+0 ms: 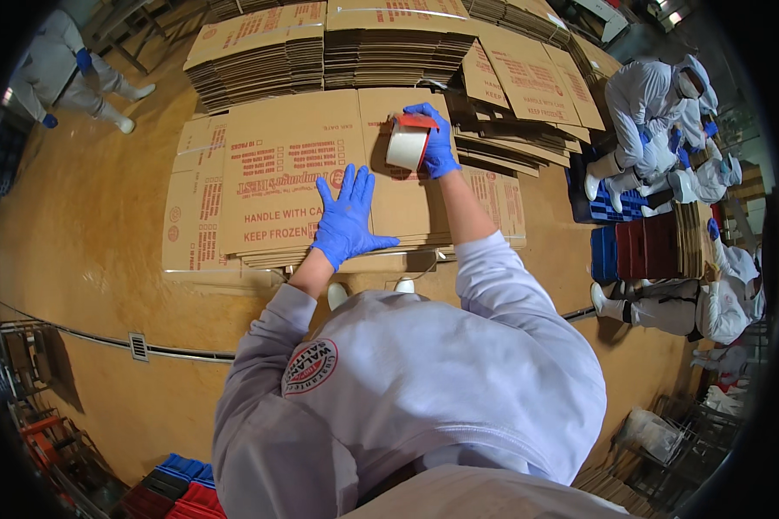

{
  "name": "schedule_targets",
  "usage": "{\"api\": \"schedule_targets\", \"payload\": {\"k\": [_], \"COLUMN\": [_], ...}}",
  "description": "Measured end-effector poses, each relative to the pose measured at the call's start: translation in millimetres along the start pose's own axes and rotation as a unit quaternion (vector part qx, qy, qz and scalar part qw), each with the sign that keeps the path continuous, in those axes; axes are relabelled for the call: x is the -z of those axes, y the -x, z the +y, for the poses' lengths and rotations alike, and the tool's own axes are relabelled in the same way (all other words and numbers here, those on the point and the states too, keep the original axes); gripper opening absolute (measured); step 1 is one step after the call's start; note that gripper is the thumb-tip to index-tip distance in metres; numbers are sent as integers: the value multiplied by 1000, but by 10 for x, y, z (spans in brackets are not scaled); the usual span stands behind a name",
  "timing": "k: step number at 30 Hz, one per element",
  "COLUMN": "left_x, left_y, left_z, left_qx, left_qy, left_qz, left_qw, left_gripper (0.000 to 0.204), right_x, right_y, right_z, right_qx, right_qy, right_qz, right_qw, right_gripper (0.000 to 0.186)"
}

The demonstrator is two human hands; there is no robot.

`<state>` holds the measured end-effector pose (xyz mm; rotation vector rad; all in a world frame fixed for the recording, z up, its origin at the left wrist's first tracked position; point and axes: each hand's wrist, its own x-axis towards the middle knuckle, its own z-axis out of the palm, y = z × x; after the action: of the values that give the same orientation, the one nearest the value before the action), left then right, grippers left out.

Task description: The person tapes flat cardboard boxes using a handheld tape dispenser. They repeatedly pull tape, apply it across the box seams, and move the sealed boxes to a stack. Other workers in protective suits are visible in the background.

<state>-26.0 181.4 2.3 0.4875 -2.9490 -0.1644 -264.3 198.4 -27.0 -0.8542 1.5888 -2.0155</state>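
My left hand [348,221], in a blue glove, lies flat with fingers spread on a flattened cardboard box [273,143] with red print. That box rests on top of a low stack of others. My right hand [440,143], also gloved in blue, is closed around a tape dispenser [408,145] with a red frame and a wide pale roll. The dispenser sits over the right part of the same cardboard, near its far edge; whether it touches the surface I cannot tell.
Tall stacks of flat cardboard [260,65] stand beyond, with looser sheets [528,82] to the right. Co-workers in white [649,117] are at the right beside blue crates [606,203]; another person [69,69] stands far left. A drain grate [138,346] lies in the floor. Coloured crates [177,484] are lower left.
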Motion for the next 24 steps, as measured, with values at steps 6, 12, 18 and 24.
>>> {"api": "schedule_targets", "payload": {"k": [6, 12, 18, 24], "left_x": [-5, 44, 31, -229], "left_y": [44, 29, -298, -1144], "left_z": [33, 65, -193, -316], "left_qx": [14, 20, -4, -121], "left_qy": [1, 2, 56, 111], "left_qz": [-1, -26, -62, 21], "left_qw": [1000, 999, 997, 986], "left_gripper": [109, 102, 69, 49], "right_x": [2, 123, 101, 191], "right_y": [428, 1521, 1160, 633], "right_z": [-304, -470, -783, -647], "right_qx": [-39, 38, -140, -115], "right_qy": [91, 152, 6, 182], "right_qz": [-37, -51, -64, -154], "right_qw": [994, 986, 988, 964], "right_gripper": [11, 20, 27, 25]}}
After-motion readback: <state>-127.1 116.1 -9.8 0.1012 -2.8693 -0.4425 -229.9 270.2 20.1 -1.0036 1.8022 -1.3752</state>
